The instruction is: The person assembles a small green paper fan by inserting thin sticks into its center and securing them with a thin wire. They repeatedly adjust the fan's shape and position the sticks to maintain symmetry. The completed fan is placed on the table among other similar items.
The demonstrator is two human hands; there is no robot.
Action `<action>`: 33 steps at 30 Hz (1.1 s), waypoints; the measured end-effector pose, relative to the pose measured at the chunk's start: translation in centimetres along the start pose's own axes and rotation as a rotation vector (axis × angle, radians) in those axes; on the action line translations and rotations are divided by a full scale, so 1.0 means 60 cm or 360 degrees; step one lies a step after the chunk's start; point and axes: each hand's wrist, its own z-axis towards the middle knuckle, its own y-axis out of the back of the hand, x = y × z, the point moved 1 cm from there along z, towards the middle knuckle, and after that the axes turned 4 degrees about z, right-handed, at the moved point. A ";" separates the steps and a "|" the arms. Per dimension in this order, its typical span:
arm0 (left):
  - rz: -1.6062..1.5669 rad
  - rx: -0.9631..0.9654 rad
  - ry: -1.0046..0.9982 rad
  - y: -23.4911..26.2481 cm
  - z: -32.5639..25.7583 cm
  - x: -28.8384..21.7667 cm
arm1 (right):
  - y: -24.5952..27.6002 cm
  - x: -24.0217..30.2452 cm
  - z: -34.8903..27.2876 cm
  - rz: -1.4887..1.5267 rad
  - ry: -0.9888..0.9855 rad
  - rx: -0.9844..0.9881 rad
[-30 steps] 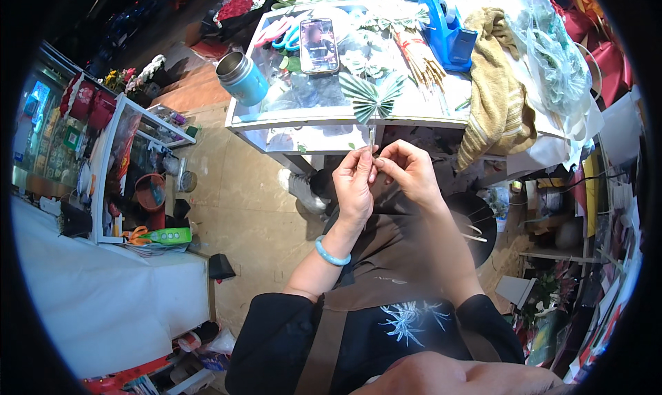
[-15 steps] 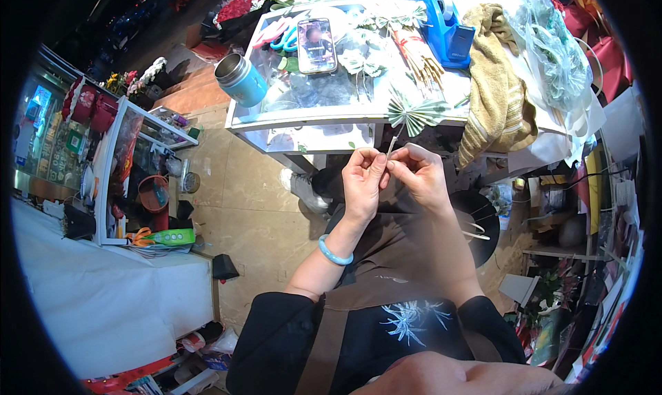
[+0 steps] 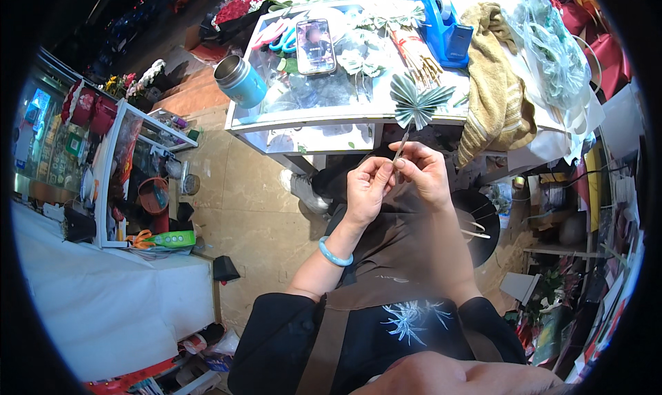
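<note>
A pleated, fan-shaped green leaf (image 3: 417, 104) stands on a thin stem (image 3: 403, 147) in front of the near edge of the table. My left hand (image 3: 365, 188), with a pale blue bangle on its wrist, pinches the lower part of the stem between thumb and fingers. Close beside it, my right hand (image 3: 425, 176) closes its thumb and fingertips on the same stem a little higher up. The stem's bottom end is hidden by the fingers. On the table behind lie similar pleated leaves (image 3: 365, 58) and a bundle of sticks (image 3: 417, 58) with red wrapping.
On the white table (image 3: 317, 123) are a blue tape dispenser (image 3: 445, 33), a phone (image 3: 316, 47), scissors (image 3: 283, 40) and a blue metal cup (image 3: 241, 83). A brown towel (image 3: 493, 85) hangs over its edge. A round black stool (image 3: 483, 219) is at my right.
The leaf fan has risen slightly and turned its broad pleated side more into view. My right hand has shifted along the stem, and my left hand has lowered a little.
</note>
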 end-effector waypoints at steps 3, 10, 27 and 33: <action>-0.0114 0.0137 0.0049 0.001 0.000 -0.002 | 0.004 0.000 0.000 -0.0089 0.0082 0.0054; -0.0050 0.0035 0.0137 -0.009 0.002 -0.002 | 0.002 0.000 -0.004 -0.0193 0.0303 -0.0100; -0.0202 0.0391 0.0370 -0.009 -0.013 -0.018 | 0.034 0.017 -0.009 0.0228 0.0018 0.0273; -0.0456 0.0547 0.0559 -0.003 -0.010 -0.015 | 0.028 0.023 -0.014 0.0341 -0.0114 0.0263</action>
